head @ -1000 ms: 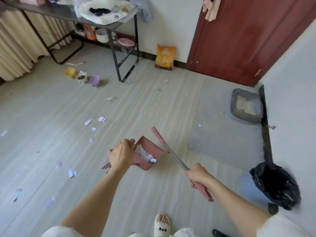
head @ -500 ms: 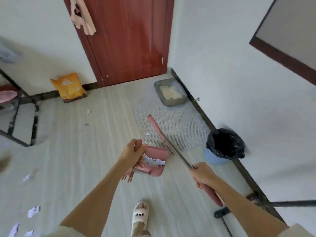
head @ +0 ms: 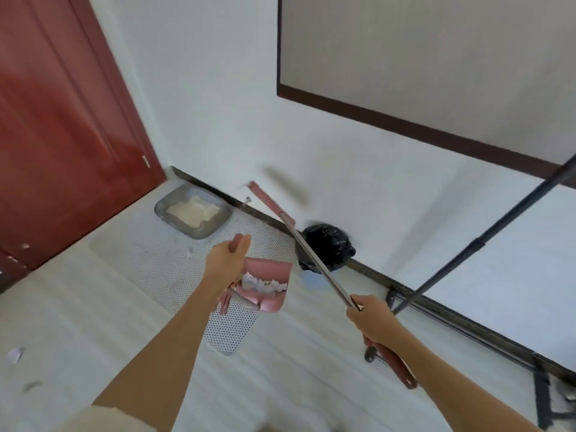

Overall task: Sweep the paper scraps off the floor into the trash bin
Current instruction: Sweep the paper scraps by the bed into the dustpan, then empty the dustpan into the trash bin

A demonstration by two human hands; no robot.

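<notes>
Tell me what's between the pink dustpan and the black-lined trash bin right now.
In the head view, the broom's metal handle slants across the gap between the dustpan and the trash bin; behind it, only bare floor shows.

We see a pink dustpan (head: 268, 286) held off the floor, tilted, with white paper scraps (head: 260, 283) piled inside — near the trash bin (head: 327, 251), black-bagged, by the wall. A pink-handled broom (head: 314, 263) slants across the bin. One scrap (head: 15, 354) lies on the floor, far left.

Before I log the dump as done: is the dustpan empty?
No, white paper scraps lie inside the pink dustpan held by the left hand.
</notes>
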